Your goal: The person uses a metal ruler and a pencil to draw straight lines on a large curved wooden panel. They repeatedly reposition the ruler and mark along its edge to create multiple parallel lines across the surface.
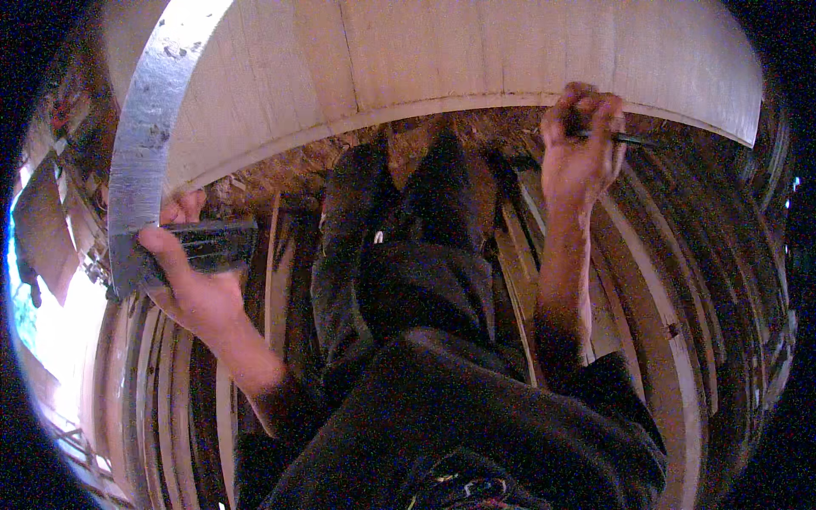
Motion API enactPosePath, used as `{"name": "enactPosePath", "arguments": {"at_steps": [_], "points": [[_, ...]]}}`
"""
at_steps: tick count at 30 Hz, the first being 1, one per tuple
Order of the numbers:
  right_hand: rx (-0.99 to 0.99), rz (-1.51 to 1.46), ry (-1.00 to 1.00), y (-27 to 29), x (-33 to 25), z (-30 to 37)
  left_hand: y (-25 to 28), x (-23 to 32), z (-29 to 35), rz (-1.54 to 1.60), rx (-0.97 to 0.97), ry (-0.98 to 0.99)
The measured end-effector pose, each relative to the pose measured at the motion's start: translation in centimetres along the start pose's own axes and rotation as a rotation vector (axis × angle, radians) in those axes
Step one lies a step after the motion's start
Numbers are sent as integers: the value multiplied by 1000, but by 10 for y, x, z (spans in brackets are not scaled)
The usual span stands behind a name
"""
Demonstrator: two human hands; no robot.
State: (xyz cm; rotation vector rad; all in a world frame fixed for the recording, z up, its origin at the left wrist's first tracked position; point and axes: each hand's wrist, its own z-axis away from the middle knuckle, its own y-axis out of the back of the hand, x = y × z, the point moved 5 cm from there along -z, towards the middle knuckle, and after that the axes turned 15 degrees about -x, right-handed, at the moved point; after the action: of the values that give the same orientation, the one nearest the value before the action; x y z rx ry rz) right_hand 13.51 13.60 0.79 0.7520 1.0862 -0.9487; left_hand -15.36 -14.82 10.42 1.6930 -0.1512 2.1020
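Observation:
My left hand [202,296] is closed around the dark stock of a carpenter's square [208,242], its thumb on top where the stock meets the blade. The long, scuffed metal blade [153,127] runs away from me past the left part of a pale wooden panel [442,55]. At the panel's near edge, toward the right, my right hand [582,161] is curled with fingers bent. It grips a thin dark pencil-like stick [631,138], one end of which sticks out to the right. The fingers hide the rest of the stick.
Long wooden strips [646,280] lie on the right, and more boards [174,399] on the left. Wood shavings [289,170] cover the ground under the panel's near edge. Bright light enters at the far left, by a hanging brown sheet [51,229].

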Motion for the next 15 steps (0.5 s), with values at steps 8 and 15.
{"name": "enactPosePath", "arguments": {"at_steps": [8, 15], "points": [[-545, -136, -384, -76, 2, 97, -127, -31, 56, -981, -871, -408], [-405, -223, -583, -57, 55, 101, -147, -64, 72, -1176, -970, -603]]}}
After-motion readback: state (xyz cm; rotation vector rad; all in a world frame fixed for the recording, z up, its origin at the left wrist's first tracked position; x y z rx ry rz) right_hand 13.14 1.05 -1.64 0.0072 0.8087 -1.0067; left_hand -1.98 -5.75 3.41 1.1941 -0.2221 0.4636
